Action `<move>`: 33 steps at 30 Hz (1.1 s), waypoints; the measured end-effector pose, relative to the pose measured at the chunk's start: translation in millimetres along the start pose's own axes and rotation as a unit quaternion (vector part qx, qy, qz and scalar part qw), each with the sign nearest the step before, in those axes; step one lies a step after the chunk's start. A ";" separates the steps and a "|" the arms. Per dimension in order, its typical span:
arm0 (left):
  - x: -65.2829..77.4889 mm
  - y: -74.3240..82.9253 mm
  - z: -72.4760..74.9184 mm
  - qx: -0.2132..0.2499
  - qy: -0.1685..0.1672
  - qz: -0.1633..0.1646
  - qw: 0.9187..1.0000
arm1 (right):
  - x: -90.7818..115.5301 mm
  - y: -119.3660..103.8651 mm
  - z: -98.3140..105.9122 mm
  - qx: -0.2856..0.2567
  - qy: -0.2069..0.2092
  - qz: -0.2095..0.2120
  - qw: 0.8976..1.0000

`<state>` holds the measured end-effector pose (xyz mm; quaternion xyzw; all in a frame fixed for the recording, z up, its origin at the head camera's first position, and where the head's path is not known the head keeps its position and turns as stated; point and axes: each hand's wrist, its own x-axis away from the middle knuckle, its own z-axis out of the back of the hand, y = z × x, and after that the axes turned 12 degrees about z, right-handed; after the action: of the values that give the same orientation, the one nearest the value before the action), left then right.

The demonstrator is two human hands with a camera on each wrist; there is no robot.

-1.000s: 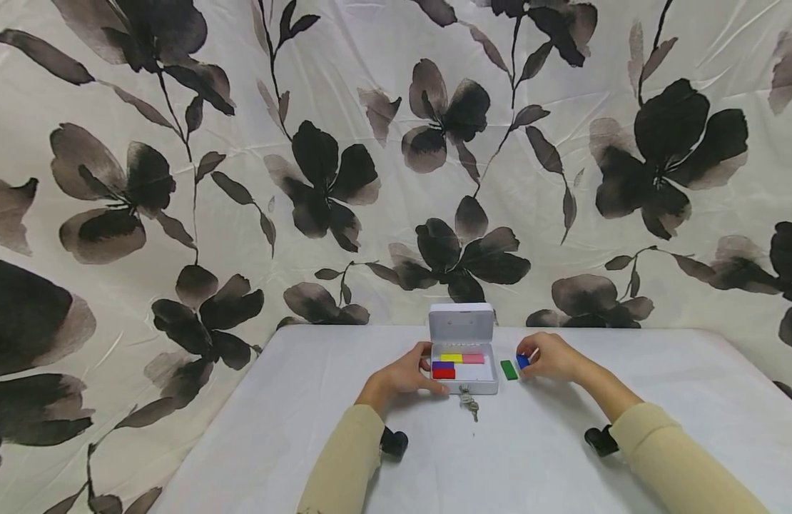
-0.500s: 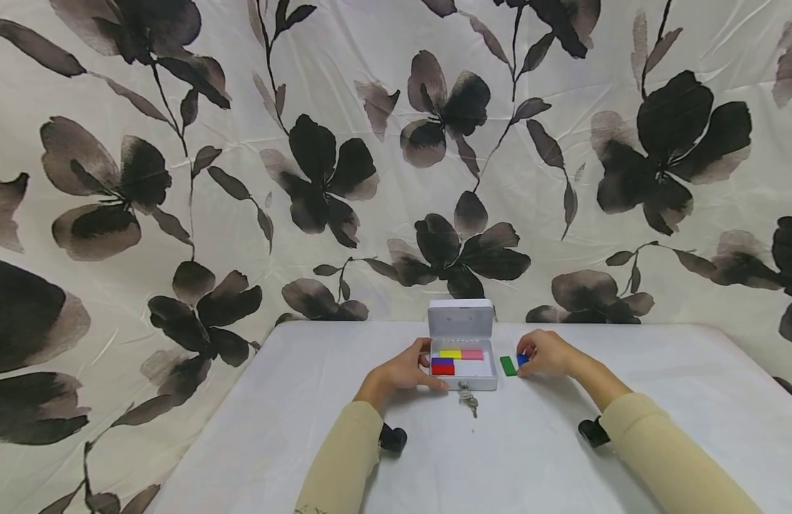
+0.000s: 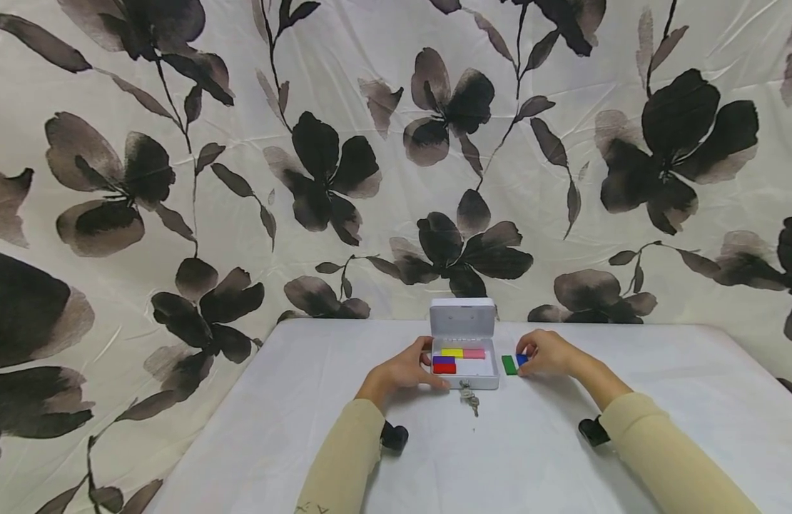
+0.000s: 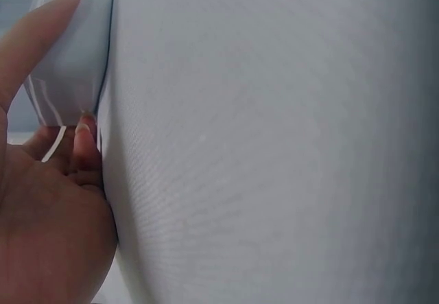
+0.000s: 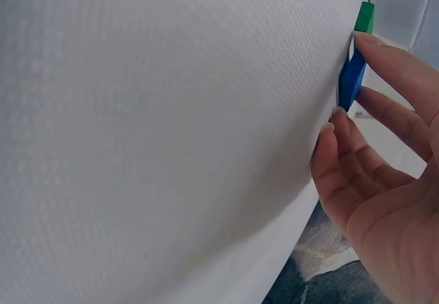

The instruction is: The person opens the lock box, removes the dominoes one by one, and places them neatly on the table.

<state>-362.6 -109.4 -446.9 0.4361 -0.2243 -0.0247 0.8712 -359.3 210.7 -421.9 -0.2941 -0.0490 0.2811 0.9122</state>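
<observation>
Head view: grips a white box (image 3: 487, 383) at its left end with the left hand (image 3: 402, 368), bending the fingers round that side and laying the thumb along the front. Pinches a blue block (image 3: 521, 360) with the right hand (image 3: 549, 353), on the right of the box and just beyond a green block (image 3: 509, 365) on the white tabletop (image 3: 434, 457). Cannot tell a touch from a narrow gap between blue and green. Shows the box open, with the lid (image 3: 462, 319) raised at the rear. Contains, toward the rear of the box, a yellow block (image 3: 452, 353) and a pink block (image 3: 474, 353) end to end; contains, at the left, a purple block (image 3: 444, 360) with a red block (image 3: 444, 369) directly in front. Shows keys (image 3: 473, 402) at the middle of the box front, reaching down onto the tabletop. Left wrist view: shows the thumb stretched against the box, with the other fingers curled at its corner. Right wrist view: shows the blue block between thumb and finger, with the green block peeking out past the thumb tip and the remaining fingers bent close to the tabletop. Includes tan sleeves (image 3: 344, 457) on both arms, black wrist mounts (image 3: 394, 437) beneath the cuffs, and a flowered cloth (image 3: 442, 246) behind the tabletop.
</observation>
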 end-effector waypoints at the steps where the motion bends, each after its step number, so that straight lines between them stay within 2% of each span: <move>1: -0.2 -0.4 -0.1 0.001 0.000 0.000 1.000 | -0.1 -0.4 -0.2 -0.002 0.000 -0.002 1.000; 8: 1.2 1.5 -1.0 0.001 -0.003 -0.002 1.000 | 1.6 -0.5 0.5 -0.015 -0.004 -0.013 1.000; 21: 4.7 2.3 0.0 -0.004 0.000 0.000 1.000 | 6.7 -4.2 2.1 -0.012 -0.006 -0.009 1.000; 25: 3.7 1.3 0.2 -0.004 0.001 0.004 1.000 | 10.0 -8.5 3.5 0.000 0.000 0.004 1.000; 33: 3.5 1.1 0.7 0.003 -0.010 -0.007 1.000 | 14.0 -22.8 9.4 0.024 0.030 0.056 0.998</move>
<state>-360.0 -110.1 -444.4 0.4404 -0.2297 -0.0346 0.8672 -339.0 207.9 -402.4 -0.2827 0.0013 0.3235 0.9030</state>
